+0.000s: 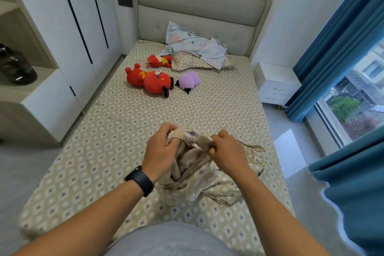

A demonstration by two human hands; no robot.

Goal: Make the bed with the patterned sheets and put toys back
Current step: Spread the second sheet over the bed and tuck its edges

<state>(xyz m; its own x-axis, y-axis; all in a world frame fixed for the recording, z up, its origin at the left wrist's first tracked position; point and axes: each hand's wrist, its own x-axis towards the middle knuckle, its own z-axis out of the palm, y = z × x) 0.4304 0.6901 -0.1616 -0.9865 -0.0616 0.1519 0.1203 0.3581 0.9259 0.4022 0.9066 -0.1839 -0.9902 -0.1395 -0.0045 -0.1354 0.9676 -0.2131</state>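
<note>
A bed carries a beige diamond-patterned fitted sheet (108,143). Near its foot lies a crumpled beige patterned cloth (207,185), bunched and lifted at the top. My left hand (161,148) and my right hand (226,151) both grip its gathered upper edge, a short gap apart. Further up the bed lie a large red plush toy (150,80), a smaller red plush toy (159,60) and a purple plush toy (188,81). A pale floral pillow (193,47) leans at the grey headboard (199,4), over a beige patterned pillow (187,63).
A white wardrobe (68,16) with a shelf unit stands along the left side. A white nightstand (276,83) sits to the right of the headboard. Blue curtains (340,33) hang by the window on the right, one panel close to my right arm.
</note>
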